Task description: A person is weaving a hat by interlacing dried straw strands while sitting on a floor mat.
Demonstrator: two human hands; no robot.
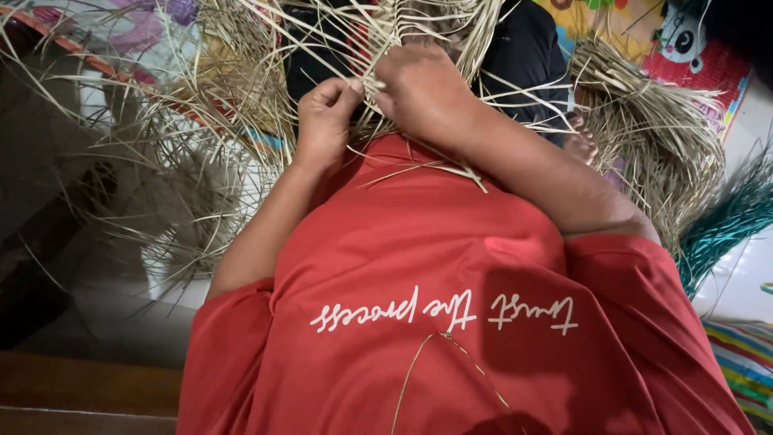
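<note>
Your left hand and right hand both pinched straw strips, fingers closed on them; straw bundle lay right.

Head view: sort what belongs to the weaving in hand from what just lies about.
In hand:
- left hand
- right hand
- pale woven straw strips

Lying about:
- loose bundle of dry straw
- teal dyed straw bundle
- colourful patterned floor mat

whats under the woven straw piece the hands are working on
Under the woven straw piece lie dark trousers and the red shirt. The left hand and right hand pinch its strips. A bare foot shows beside it. The lap beneath is covered.
</note>
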